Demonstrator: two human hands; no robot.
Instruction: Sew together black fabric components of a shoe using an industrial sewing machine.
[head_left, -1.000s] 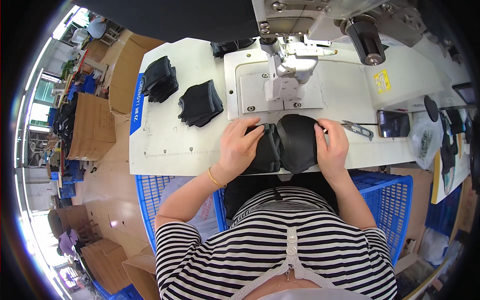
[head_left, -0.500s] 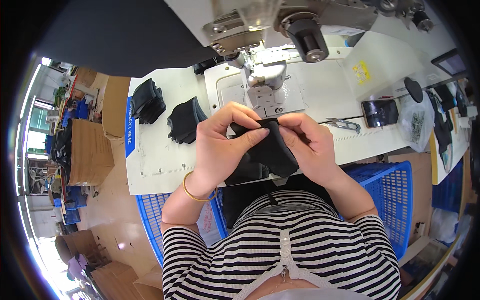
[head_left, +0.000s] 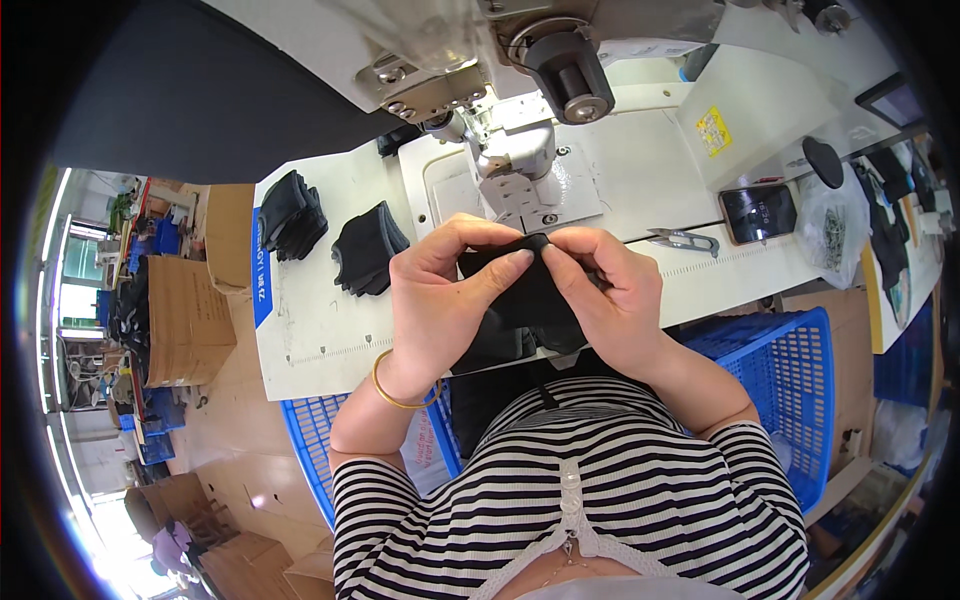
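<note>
Just in front of the sewing machine (head_left: 516,165), both my hands pinch the upper edge of a small black fabric piece (head_left: 537,302). Thumb and fingers of my left hand (head_left: 440,298) grip its left part. My right hand (head_left: 612,292) pinches close beside, the fingertips of the two nearly touching. The piece hangs down between my palms, and my fingers hide part of its edge. More dark fabric (head_left: 492,345) lies below it at the table's front edge. Left of my hands, two stacks of folded black pieces (head_left: 292,215) (head_left: 368,250) rest on the white table (head_left: 318,315).
Thread snips (head_left: 684,240), a phone (head_left: 760,214) and a clear plastic bag (head_left: 836,235) lie to the right. Blue plastic baskets (head_left: 803,375) (head_left: 312,440) stand under the table on both sides. Cardboard boxes (head_left: 188,320) stand on the floor at left. The machine head overhangs the work area.
My fingertips have drawn closer together along the fabric's top edge, and the piece hangs straighter between my hands. The view has shifted slightly, moving the machine leftward in the picture.
</note>
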